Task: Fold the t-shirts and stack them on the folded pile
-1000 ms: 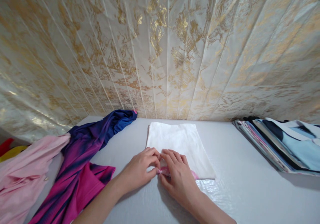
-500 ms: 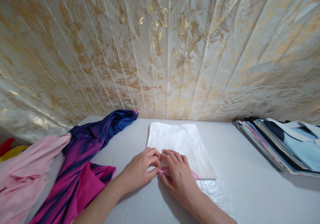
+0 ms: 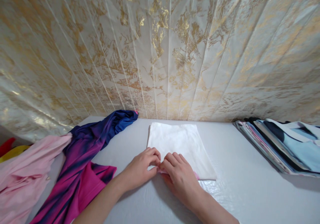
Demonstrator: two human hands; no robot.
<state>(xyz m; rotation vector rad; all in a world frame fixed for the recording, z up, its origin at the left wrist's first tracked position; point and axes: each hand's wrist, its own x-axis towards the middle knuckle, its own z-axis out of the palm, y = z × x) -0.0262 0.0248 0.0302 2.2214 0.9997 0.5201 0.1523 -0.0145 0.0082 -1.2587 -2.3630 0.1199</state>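
Observation:
A white garment [image 3: 178, 137], folded into a flat rectangle, lies in the middle of the table, with a bit of pink showing along its near edge. At its near left corner, my left hand [image 3: 140, 168] pinches the fabric between thumb and fingers. Close beside it, my right hand [image 3: 180, 175] is closed on the same near edge, its fingers curled and its thumb partly hidden. The hands cover most of the pink part, so I cannot tell what it is.
Left of my hands lies a loose purple and navy garment [image 3: 92, 150], with a crumpled pink garment [image 3: 27, 170] further left. A stack of folded clothes [image 3: 287, 144] stands at the right. Behind the white table [image 3: 252, 197] hangs a gold-patterned curtain [image 3: 170, 57].
My right hand's fingers have curled from lying stretched over the fabric to gripping its near edge. My left hand holds nearly the same place.

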